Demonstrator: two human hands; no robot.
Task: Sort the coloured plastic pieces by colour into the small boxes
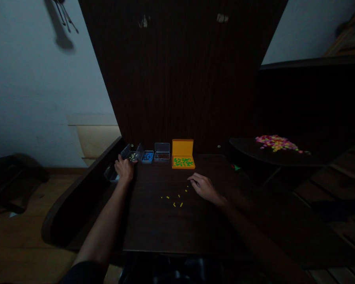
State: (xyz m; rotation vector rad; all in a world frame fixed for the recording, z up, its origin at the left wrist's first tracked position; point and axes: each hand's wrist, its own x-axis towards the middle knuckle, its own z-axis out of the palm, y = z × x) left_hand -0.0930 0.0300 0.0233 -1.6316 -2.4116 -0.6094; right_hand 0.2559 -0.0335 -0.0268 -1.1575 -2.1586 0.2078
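A dark sleeve [84, 273], cut off below, is leading to the left hand [124, 169], which is partly hiding a clear box [140, 150] of pale pieces [133, 156], its grip impossible to tell. The right hand [205, 188] is curling its fingers, whether around anything I cannot tell, beside tiny, mostly bar-shaped yellow pieces [181, 204] scattering across the dark tabletop [165, 230]; beyond, an open yellow case [182, 147] is holding green pieces [182, 162].

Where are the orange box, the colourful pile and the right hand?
Orange box [182, 147], head view: inside of its raised lid.
Colourful pile [276, 142], head view: middle of the heap.
Right hand [204, 187], head view: back of the hand.
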